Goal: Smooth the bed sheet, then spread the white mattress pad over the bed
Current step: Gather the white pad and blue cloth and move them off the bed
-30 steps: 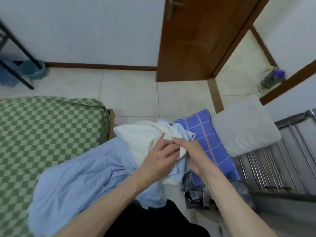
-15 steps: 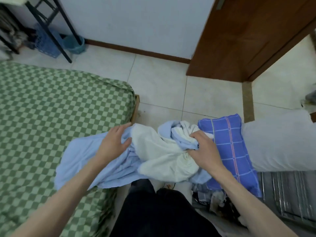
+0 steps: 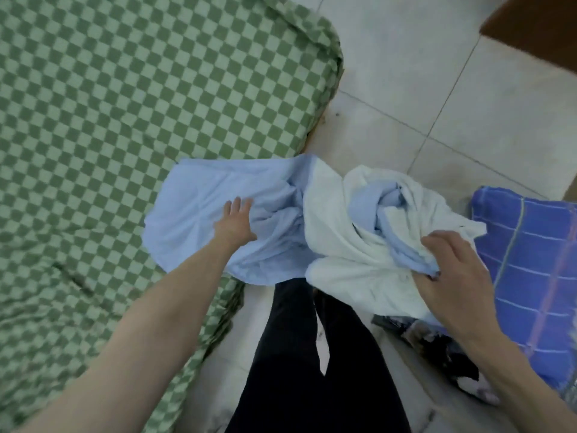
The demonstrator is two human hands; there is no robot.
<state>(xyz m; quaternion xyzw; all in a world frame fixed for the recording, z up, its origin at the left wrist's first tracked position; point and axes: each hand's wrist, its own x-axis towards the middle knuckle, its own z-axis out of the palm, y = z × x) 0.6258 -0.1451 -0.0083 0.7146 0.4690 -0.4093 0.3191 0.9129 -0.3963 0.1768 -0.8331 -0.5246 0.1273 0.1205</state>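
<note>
Resting flat with fingers spread, left hand point(image 3: 236, 225) on crumpled pale-blue cloth point(image 3: 199, 220) over checked green bed sheet point(image 3: 93, 120); right hand point(image 3: 449, 270) pinches bunched white mattress pad point(image 3: 340, 245).

A green-and-white checked bed sheet point(image 3: 103, 114) covers the bed, lightly wrinkled near its lower edge. The mattress pad point(image 3: 337, 242), white on one face and pale blue on the other, lies bunched and twisted, its blue end draped over the bed's corner, the rest held off its side.
</note>
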